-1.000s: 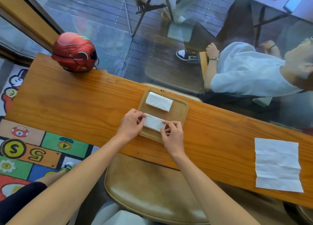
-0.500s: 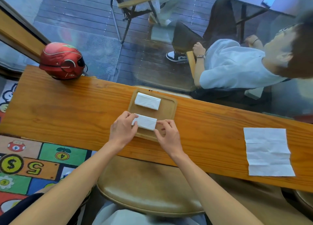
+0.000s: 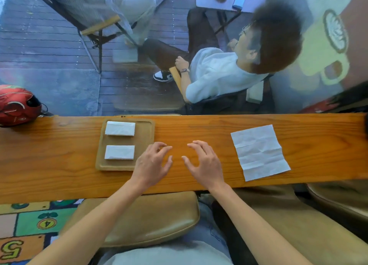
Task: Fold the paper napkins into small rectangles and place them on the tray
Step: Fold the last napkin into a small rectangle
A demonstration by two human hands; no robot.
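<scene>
A light wooden tray (image 3: 145,131) lies on the orange wooden counter (image 3: 59,155). Two white folded napkins rest on it: one at the far side (image 3: 120,128), one at the near side (image 3: 119,152). An unfolded, creased white napkin (image 3: 258,151) lies flat on the counter to the right. My left hand (image 3: 153,163) hovers just right of the tray, fingers spread and holding nothing. My right hand (image 3: 205,163) is beside it, also spread and holding nothing, left of the flat napkin.
A red helmet (image 3: 18,105) sits at the counter's far left end. Beyond the glass a person in a white shirt (image 3: 219,73) sits on a chair. A tan stool cushion (image 3: 143,219) is below the counter's near edge.
Both hands let go of the near folded napkin, which now lies on the tray, and moved right onto the bare counter. The camera view shifted right.
</scene>
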